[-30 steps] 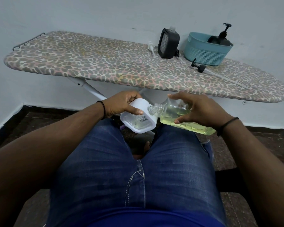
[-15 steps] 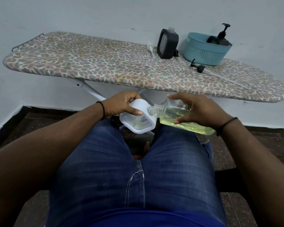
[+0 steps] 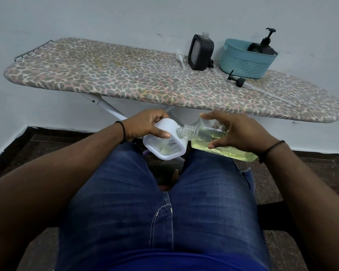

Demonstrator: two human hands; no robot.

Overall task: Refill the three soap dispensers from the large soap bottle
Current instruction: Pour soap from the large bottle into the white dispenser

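My left hand (image 3: 143, 125) grips a white square soap dispenser (image 3: 165, 142), tilted over my lap with its opening toward the right. My right hand (image 3: 237, 132) holds the large clear soap bottle (image 3: 213, 140) of yellow-green liquid almost flat, its uncapped threaded neck against the dispenser's opening. A black square dispenser (image 3: 200, 52) stands uncapped on the ironing board (image 3: 125, 75). Another black dispenser with a pump (image 3: 262, 45) sits in the teal basket (image 3: 243, 61).
A loose black pump head (image 3: 236, 79) lies in front of the basket, and a white pump (image 3: 180, 58) lies left of the black dispenser. The board's white legs (image 3: 110, 108) stand just beyond my knees. A pale wall runs behind the board.
Both hands and the two bottles stay in nearly the same place; the bottle neck remains at the dispenser's opening.
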